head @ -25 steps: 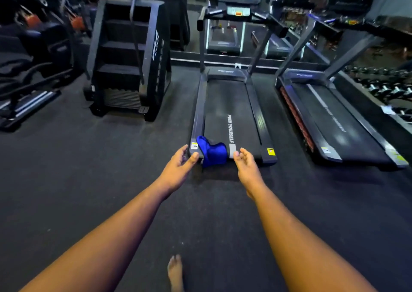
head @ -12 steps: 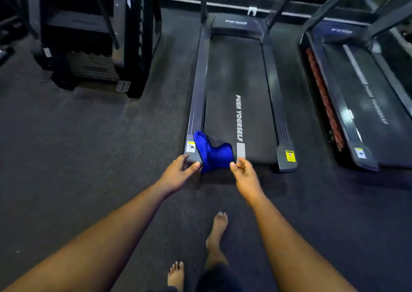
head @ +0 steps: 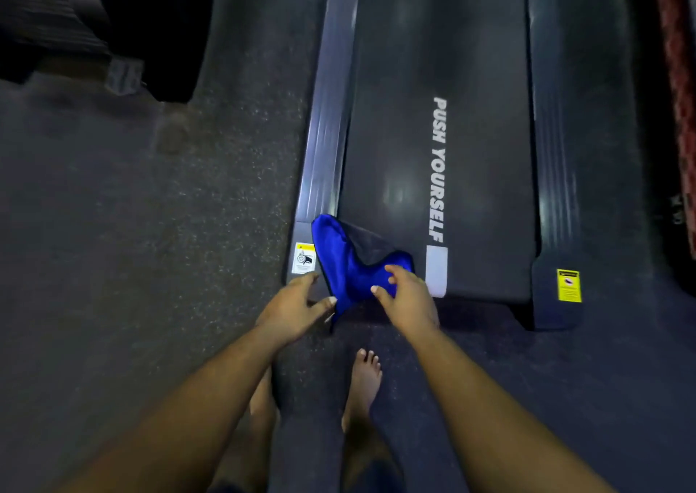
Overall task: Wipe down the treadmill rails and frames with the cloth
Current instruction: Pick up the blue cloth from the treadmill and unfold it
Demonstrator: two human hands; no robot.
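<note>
Cloth [head: 352, 266]: bright blue, shiny, crumpled into a rough V, darker underside folded over on the belt side. It sits on the rear left corner of the treadmill [head: 437, 78], draped over the end of the left rail [head: 325, 123] and the belt edge, lower tip hanging off the back toward the floor [head: 113, 247]. My right hand [head: 408, 300] is on it, thumb and fingers curled into the fabric, pinching it. My left hand [head: 292, 306] is just beside it at the rail end cap, fingers spread and relaxed, thumb tip at the cloth's edge, holding nothing. Yellow warning stickers on both end caps. Belt reads "PUSH YOURSELF". My bare feet [head: 363, 379] are on the floor right behind.
</note>
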